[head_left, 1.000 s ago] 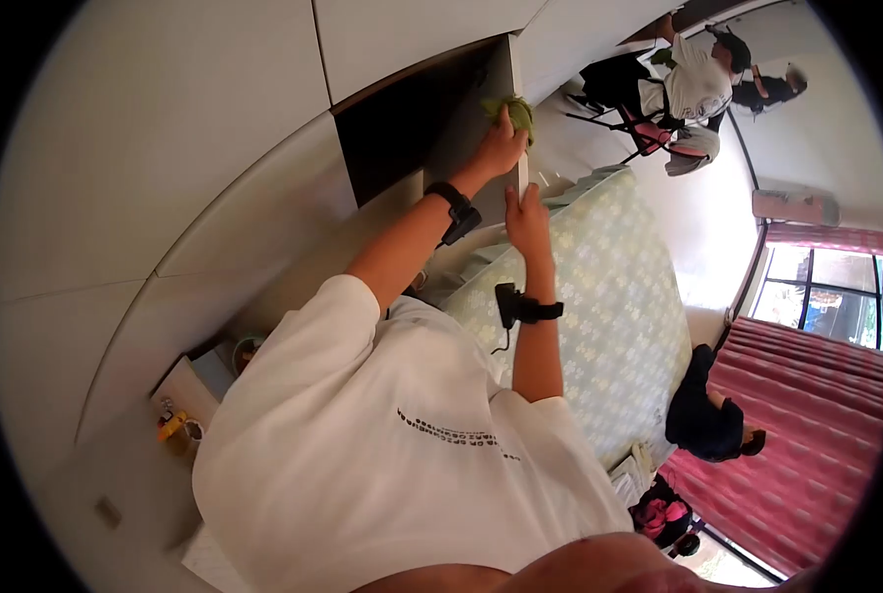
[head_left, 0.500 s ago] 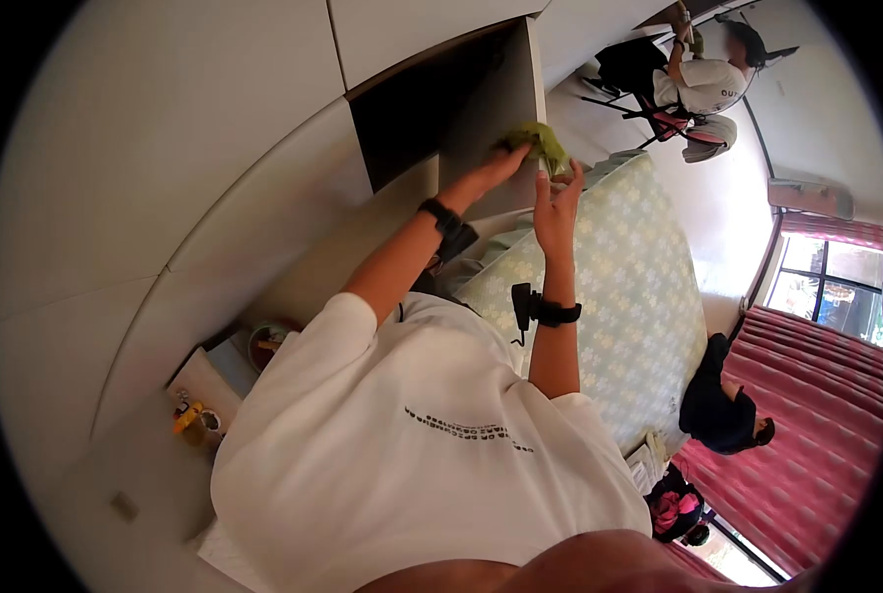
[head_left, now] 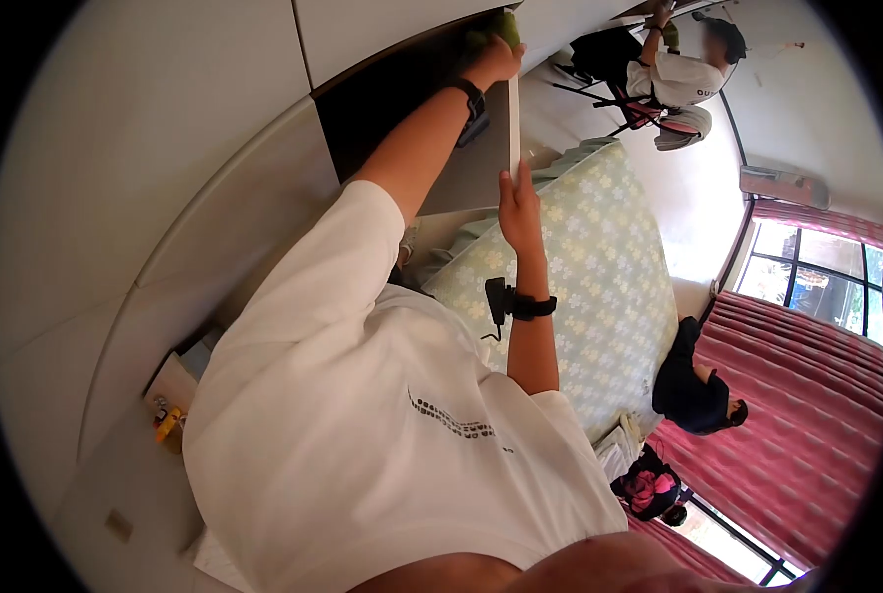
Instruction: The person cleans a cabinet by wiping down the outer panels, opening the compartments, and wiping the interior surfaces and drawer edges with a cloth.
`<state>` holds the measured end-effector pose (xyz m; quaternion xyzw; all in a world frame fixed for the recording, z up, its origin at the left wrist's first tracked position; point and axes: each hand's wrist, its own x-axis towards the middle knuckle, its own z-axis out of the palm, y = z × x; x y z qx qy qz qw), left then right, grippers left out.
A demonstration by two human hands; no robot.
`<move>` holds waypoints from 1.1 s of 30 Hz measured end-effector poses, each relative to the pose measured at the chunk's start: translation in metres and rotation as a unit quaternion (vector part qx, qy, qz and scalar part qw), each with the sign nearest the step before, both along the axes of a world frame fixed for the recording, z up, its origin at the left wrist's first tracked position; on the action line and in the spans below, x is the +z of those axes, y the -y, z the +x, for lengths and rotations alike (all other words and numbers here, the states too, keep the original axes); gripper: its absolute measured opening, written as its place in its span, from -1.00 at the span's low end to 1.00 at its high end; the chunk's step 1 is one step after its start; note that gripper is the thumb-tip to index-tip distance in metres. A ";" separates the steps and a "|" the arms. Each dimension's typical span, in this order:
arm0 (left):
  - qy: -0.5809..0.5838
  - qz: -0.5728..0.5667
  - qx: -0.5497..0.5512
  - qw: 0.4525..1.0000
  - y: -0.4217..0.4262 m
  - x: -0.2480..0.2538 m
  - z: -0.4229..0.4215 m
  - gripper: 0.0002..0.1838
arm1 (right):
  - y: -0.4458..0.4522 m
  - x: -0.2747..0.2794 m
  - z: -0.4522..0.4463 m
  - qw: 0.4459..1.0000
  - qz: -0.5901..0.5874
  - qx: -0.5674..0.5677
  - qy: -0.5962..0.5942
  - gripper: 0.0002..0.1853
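Green cloth (head_left: pixel 507 32) is bunched in the left hand (head_left: pixel 498 63) in the head view, at the upper end of a pale panel (head_left: pixel 514 128) that stands beside a dark cabinet opening (head_left: pixel 372 119). That hand's grip is closed, the fingers curled over the cloth and pressing it to the panel's narrow edge; part of the cloth shows past the knuckles, on the side of the opening. Lower down the same edge, the right hand (head_left: pixel 521 208) has the panel in a light grip, thumb on one face and fingers on the other, with only the panel's thickness between them. The two hands are well apart, a bare stretch of white edge between them. Each wrist wears a black band, and the right forearm lies over a pale green patterned bed (head_left: pixel 580 277).

Half a second ago the cloth was lower on the panel and the hands were close together, the right one with its fingers spread beside the cloth. Now the left hand and the cloth have gone up the edge, the left arm is stretched further, and the right hand has closed on the panel below. Beyond the bed, the person in dark clothes (head_left: pixel 690 390) is in much the same pose by the red curtain (head_left: pixel 787 385).
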<state>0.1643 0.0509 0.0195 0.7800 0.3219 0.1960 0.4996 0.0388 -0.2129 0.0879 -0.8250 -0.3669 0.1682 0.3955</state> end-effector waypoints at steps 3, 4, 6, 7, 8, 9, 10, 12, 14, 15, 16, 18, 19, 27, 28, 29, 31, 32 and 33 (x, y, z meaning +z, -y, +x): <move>-0.021 -0.036 -0.036 0.998 -0.025 -0.008 0.016 0.01 | 0.002 -0.012 0.009 0.998 0.036 0.023 0.040 -0.55; -0.003 -0.068 -0.052 0.996 -0.033 -0.008 0.026 0.01 | 0.003 -0.016 0.015 0.998 0.037 0.022 0.049 -0.55; 0.038 -0.126 -0.009 0.991 -0.038 0.002 0.026 -0.01 | 0.006 -0.019 0.013 0.999 0.031 0.011 0.040 -0.56; 0.007 -0.128 -0.030 0.991 -0.046 0.004 0.023 -0.03 | 0.006 -0.020 0.014 0.998 0.046 0.011 0.035 -0.56; -0.026 -0.133 -0.053 0.989 -0.048 -0.001 0.025 -0.04 | 0.004 -0.009 0.014 0.999 0.038 0.012 0.036 -0.56; 0.031 -0.150 -0.014 0.988 -0.047 -0.011 0.030 -0.07 | 0.000 0.003 0.013 1.000 0.010 0.005 -0.010 -0.55; 0.024 -0.160 -0.012 0.987 -0.046 -0.022 0.032 -0.07 | 0.000 0.007 0.011 0.998 -0.019 -0.005 -0.059 -0.53; 0.167 -0.319 -0.020 0.933 -0.045 -0.015 0.024 -0.09 | 0.000 0.002 0.015 0.999 -0.020 0.007 -0.043 -0.52; 0.183 -0.301 0.005 0.936 -0.052 -0.028 0.032 -0.09 | -0.003 0.003 0.019 1.000 -0.008 0.021 -0.022 -0.50; 0.152 -0.228 0.026 0.961 -0.058 -0.036 0.041 -0.08 | -0.001 0.007 0.019 0.997 -0.042 0.011 -0.058 -0.49; 0.120 -0.154 0.046 0.980 -0.066 -0.042 0.051 -0.08 | -0.001 0.010 0.020 0.993 -0.075 0.000 -0.094 -0.48; 0.147 -0.166 0.047 0.974 -0.059 -0.021 0.039 -0.04 | 0.002 0.010 0.022 0.994 -0.066 0.003 -0.093 -0.48; 0.161 -0.194 0.029 0.967 -0.056 -0.015 0.033 -0.09 | 0.003 0.010 0.024 0.994 -0.062 0.007 -0.090 -0.47; 0.040 -0.120 -0.074 0.989 0.022 -0.013 -0.039 -0.23 | 0.018 0.003 0.048 0.994 -0.049 0.037 -0.088 -0.43; 0.030 -0.066 -0.098 0.993 0.043 -0.005 -0.058 -0.27 | 0.018 0.002 0.053 0.994 -0.036 0.039 -0.097 -0.43; 0.067 -0.065 -0.116 0.989 0.060 -0.003 -0.072 -0.31 | 0.020 0.003 0.056 0.994 -0.035 0.040 -0.099 -0.43; 0.129 -0.068 -0.183 0.972 0.089 -0.005 -0.101 -0.35 | 0.023 0.003 0.063 0.992 -0.017 0.033 -0.122 -0.44; 0.126 -0.071 -0.182 0.972 0.095 -0.007 -0.111 -0.35 | 0.024 0.003 0.067 0.991 -0.019 0.033 -0.124 -0.44; 0.052 0.001 -0.274 0.960 0.100 -0.012 -0.123 -0.33 | 0.024 0.001 0.071 0.990 -0.044 0.032 -0.127 -0.46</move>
